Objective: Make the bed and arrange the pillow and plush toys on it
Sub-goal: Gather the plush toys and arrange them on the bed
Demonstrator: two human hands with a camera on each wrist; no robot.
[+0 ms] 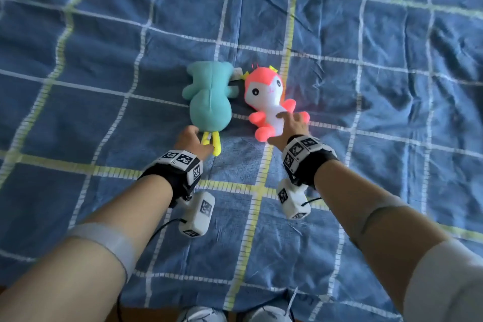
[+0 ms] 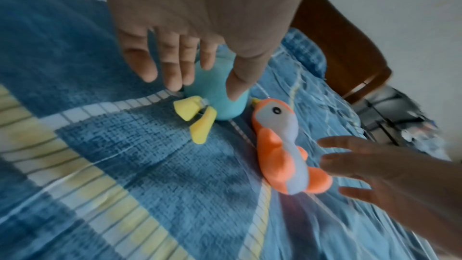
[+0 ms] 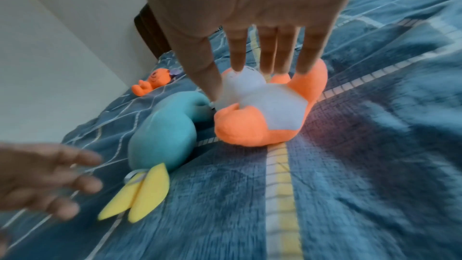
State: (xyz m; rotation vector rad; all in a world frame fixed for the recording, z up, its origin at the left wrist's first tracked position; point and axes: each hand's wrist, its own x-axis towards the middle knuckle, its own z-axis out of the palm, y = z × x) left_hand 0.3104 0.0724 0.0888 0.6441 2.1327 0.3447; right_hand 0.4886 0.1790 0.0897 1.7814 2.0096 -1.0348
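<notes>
Right fingers (image 3: 237,54): spread straight, tips on the white belly of the pink plush toy (image 1: 269,102).
Left hand (image 1: 192,140): fingers loosely open beside the teal plush toy (image 1: 209,102), at its yellow legs (image 1: 213,142); contact unclear.
Toys: side by side on the blue checked bedcover (image 1: 379,112).
Writing: none legible; wrist markers (image 1: 183,158) only patterned.
Hard to see: a third, orange plush (image 3: 152,83), far and blurred.

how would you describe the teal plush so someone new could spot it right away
On the blue checked bedspread, two plush toys lie side by side just beyond the person's hands. The teal plush is the one nearer the left hand, lying face down beside the pink and white plush. It alone is plain teal with two yellow feet and shows no face.
</notes>
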